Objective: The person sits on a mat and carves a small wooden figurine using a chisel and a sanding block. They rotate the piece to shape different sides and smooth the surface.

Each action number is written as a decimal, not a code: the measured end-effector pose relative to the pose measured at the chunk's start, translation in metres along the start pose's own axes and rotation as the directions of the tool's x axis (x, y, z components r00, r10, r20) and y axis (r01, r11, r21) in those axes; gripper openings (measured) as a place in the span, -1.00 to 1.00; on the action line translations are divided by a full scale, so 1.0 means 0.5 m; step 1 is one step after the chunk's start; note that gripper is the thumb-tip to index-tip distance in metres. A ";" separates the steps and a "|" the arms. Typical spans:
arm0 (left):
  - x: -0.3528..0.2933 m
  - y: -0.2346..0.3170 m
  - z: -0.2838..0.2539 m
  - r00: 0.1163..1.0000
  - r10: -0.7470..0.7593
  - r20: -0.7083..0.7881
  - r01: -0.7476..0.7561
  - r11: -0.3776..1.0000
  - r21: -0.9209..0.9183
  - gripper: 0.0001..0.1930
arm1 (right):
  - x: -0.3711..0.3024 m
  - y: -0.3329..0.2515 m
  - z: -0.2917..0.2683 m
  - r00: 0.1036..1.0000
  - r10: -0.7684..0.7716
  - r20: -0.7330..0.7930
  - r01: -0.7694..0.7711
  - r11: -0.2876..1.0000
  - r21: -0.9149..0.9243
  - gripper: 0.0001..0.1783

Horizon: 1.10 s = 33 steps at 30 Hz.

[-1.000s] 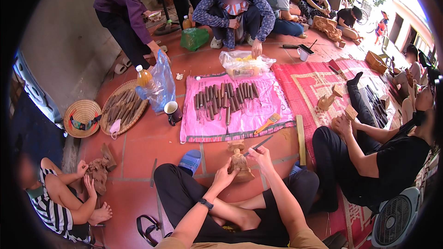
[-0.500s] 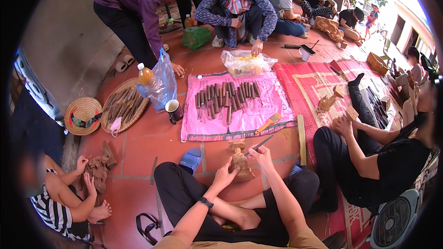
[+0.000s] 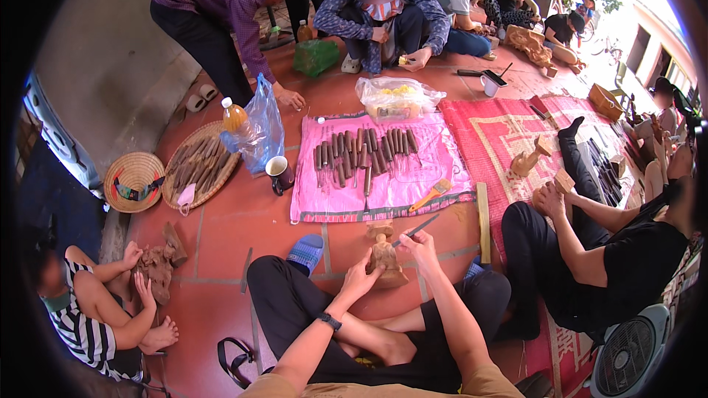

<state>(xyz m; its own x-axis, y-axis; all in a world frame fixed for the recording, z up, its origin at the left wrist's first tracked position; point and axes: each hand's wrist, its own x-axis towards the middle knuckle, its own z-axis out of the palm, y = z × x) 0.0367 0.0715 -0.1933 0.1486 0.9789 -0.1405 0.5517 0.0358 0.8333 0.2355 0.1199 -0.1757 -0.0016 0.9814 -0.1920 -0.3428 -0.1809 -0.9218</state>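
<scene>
Wooden carving (image 3: 386,259) in left hand (image 3: 361,278), slim dark tool (image 3: 418,228) in right hand (image 3: 421,246). On pink sheet (image 3: 316,199), by near-right corner, flat brush (image 3: 431,194).

The carving (image 3: 385,261) sits between the left hand (image 3: 363,278) and the right hand (image 3: 419,247), which has the slim tool (image 3: 427,223); straight beyond this grip lies the sheet (image 3: 310,195) — chisels (image 3: 361,156) on its middle, brush (image 3: 431,195) on its near right part, bag (image 3: 398,99) at its far edge; right of the grip, the bar (image 3: 483,221), then the mat (image 3: 487,149); left-ahead, the mug (image 3: 279,172), then the tray (image 3: 226,178) — tool handles (image 3: 199,163) in it — and basket (image 3: 144,166); just left, the slipper (image 3: 305,253); behind, rightward, the fan (image 3: 630,350).
</scene>
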 end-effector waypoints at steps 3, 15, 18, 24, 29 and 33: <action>0.000 -0.006 0.003 1.000 0.016 -0.010 -0.016 1.000 -0.006 -0.21 | -0.001 -0.001 0.001 1.000 -0.006 -0.005 0.006 1.000 0.003 -0.99; -0.004 0.010 -0.004 1.000 0.019 -0.003 -0.019 1.000 -0.006 -0.18 | -0.002 -0.003 0.001 1.000 -0.015 -0.004 0.015 1.000 0.017 -0.98; -0.003 0.007 -0.003 1.000 0.027 -0.008 -0.027 1.000 -0.003 -0.19 | -0.001 -0.006 0.000 1.000 -0.001 -0.005 0.001 1.000 0.006 -0.98; -0.003 0.006 -0.001 0.998 0.052 -0.029 -0.053 0.998 -0.026 -0.19 | -0.001 -0.009 0.000 1.000 -0.015 -0.005 0.015 1.000 0.004 -0.99; -0.005 0.008 -0.004 0.999 0.032 -0.015 -0.032 0.999 0.008 -0.18 | -0.001 -0.010 0.002 1.000 0.001 -0.015 -0.001 1.000 0.000 -1.00; -0.006 0.009 -0.007 1.000 0.024 -0.013 -0.024 1.000 0.001 -0.19 | -0.002 -0.010 0.002 1.000 -0.003 -0.011 0.003 1.000 -0.004 -0.99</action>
<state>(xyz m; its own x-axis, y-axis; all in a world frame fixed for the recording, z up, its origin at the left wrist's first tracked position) 0.0361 0.0695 -0.1874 0.1509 0.9821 -0.1131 0.5485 0.0120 0.8361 0.2361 0.1199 -0.1707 0.0101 0.9811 -0.1933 -0.3390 -0.1785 -0.9237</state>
